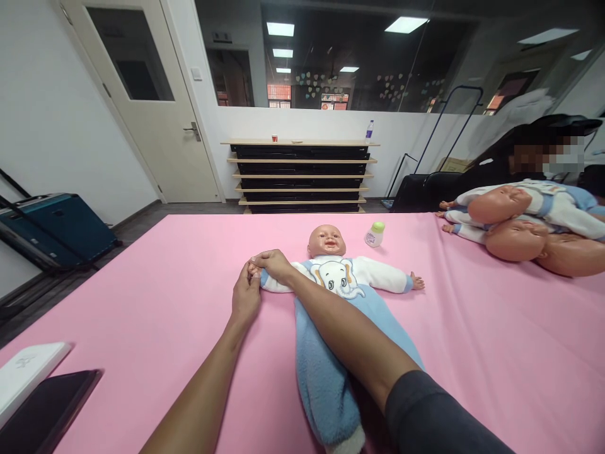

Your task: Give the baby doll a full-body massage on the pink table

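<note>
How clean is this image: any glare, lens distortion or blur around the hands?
Head view: bright light panels show in the dark window; head view: the door leans, suggesting wide-angle distortion; head view: left hand, right hand and doll look reasonably sharp; head view: pixelation covers a far-right patch.

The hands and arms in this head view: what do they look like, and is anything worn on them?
The left hand and right hand are human and ungloved, with no watch or bracelet showing. A plain, dark sleeve ends around the right elbow; no sleeve shows on the left arm.
</note>
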Demonstrator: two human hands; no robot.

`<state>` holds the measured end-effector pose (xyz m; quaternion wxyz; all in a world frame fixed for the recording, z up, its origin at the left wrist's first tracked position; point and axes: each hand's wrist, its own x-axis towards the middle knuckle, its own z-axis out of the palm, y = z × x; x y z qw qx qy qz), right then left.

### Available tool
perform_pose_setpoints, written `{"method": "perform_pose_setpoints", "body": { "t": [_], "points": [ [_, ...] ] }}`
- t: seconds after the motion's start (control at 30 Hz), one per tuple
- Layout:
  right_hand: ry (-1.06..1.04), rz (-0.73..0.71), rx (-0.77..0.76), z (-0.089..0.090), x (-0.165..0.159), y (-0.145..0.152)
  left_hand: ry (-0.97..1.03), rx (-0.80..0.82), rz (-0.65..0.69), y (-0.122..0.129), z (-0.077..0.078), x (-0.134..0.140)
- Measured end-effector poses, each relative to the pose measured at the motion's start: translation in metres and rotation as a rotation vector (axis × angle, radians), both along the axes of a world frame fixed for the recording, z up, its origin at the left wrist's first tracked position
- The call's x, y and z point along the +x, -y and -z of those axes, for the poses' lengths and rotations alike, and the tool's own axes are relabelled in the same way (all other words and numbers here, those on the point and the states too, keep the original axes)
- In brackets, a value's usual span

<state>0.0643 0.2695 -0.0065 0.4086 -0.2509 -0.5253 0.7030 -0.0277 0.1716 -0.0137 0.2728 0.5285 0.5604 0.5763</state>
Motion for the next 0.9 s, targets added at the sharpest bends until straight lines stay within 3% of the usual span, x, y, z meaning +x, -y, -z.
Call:
{"method": "perform_pose_setpoints", "body": {
  "t": [0.17, 0.37, 0.7, 0.9],
  "points": [
    [0.014, 0.019, 0.067, 0.0017, -0.0006, -0.0003, 0.018, -0.009, 0.007, -0.0004, 0.0007, -0.0006],
    [-0.007, -0.105, 0.006, -0.0049, 0.0053, 0.0042, 0.018, 0.030, 0.018, -0.0023, 0.0032, -0.0022],
    [0.015, 0.011, 0.044, 0.0026, -0.0014, -0.0004, 0.032, 0.004, 0.013, -0.0022, 0.0034, -0.0021],
    [0.057, -0.084, 0.064, -0.0047, 0.0049, 0.0046, 0.004, -0.038, -0.011, -0.0007, 0.0025, -0.0035]
  ]
}}
